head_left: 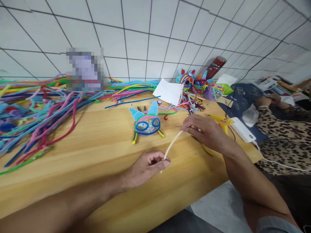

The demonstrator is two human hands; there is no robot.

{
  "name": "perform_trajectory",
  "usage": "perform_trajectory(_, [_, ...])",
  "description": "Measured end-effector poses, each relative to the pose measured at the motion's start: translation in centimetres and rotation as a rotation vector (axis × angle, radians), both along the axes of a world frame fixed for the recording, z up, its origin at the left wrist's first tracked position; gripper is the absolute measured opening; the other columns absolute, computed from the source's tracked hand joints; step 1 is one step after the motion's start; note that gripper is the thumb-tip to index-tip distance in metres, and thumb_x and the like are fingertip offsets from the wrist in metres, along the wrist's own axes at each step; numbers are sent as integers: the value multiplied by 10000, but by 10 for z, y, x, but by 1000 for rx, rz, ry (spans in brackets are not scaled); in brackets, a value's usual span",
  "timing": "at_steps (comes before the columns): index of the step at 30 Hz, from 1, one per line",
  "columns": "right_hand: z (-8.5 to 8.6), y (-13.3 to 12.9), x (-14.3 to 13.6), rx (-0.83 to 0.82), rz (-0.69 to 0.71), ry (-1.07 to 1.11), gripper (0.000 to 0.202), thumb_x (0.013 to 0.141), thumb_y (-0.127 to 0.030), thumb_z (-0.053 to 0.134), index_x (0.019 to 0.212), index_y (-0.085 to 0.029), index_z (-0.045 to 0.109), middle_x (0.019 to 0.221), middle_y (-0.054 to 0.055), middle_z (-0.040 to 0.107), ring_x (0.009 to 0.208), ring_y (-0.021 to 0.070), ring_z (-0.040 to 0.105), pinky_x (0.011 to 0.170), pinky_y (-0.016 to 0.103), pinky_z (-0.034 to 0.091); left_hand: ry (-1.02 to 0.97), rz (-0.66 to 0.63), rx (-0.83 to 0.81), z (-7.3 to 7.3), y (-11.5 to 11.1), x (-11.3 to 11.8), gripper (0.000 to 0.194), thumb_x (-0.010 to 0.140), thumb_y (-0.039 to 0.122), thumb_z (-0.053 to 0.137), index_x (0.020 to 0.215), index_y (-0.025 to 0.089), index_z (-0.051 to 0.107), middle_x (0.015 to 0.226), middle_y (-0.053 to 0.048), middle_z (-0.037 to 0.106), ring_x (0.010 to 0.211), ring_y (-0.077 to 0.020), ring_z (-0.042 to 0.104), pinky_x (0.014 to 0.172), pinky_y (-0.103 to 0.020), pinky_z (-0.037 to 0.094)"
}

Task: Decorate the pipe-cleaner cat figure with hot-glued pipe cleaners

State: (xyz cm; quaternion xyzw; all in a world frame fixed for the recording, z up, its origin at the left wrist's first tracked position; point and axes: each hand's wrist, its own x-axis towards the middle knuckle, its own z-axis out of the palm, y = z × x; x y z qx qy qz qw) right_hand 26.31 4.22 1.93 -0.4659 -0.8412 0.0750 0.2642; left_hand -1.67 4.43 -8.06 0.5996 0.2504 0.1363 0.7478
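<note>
A cream pipe cleaner [173, 142] stretches in a slight curve between my two hands above the table. My left hand [152, 166] pinches its lower end between thumb and fingers. At the upper end, my right hand [202, 129] is closed on the same pipe cleaner. A small dark pointed tip [178, 126] shows beside the right fingertips; what it belongs to is hidden. Beyond my hands sits a cat-like craft head [147, 124] with light-blue ears and blue rings for eyes. Pliers [134, 137] with yellow-and-dark handles lie under it.
Many coloured pipe cleaners [55, 119] are heaped at the left and along the wall. White paper [168, 91], several craft heads [188, 81] and a red thermos [216, 66] stand further back. A yellow glue gun [222, 121] and white power box [243, 130] lie right, near a co-worker's leopard-print sleeve [274, 126].
</note>
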Motion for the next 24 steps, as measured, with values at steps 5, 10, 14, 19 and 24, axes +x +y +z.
perform_trajectory(5, [-10,-5,-12,264,-130,-7,245,1018,-216,685,1192,-385,719,1169,48,788,1120,285,758,998,523,600,17,8,2,1,3,1,533,957,677,659,780,181,578,629,73,413,586,-84,339,536,-232,255])
perform_trajectory(10, [-44,-22,-35,506,64,-116,340,954,-254,741,1242,-431,711,1131,13,813,1129,278,749,987,509,601,-4,-47,5,7,6,2,514,989,643,624,763,190,533,613,82,394,568,-76,320,532,-223,268])
perform_trajectory(14, [-62,-27,-40,556,47,-185,334,980,-304,707,1278,-455,700,1185,0,811,1222,281,717,1051,518,568,4,-87,27,10,8,1,501,1013,634,588,784,193,526,621,78,422,576,-78,345,546,-223,294])
perform_trajectory(19, [-63,-14,-25,430,-130,-92,533,965,-209,710,1419,-464,600,1267,43,786,1227,325,725,1024,576,575,54,-92,42,11,9,-2,454,1040,566,570,794,185,580,589,73,451,560,-83,382,548,-220,314])
perform_trajectory(24, [-69,-2,-14,461,-187,44,402,967,-142,699,1323,-327,684,1144,52,801,1039,245,763,932,451,582,107,-95,59,10,9,-2,441,1046,525,542,762,190,571,611,53,526,557,-86,449,562,-220,359])
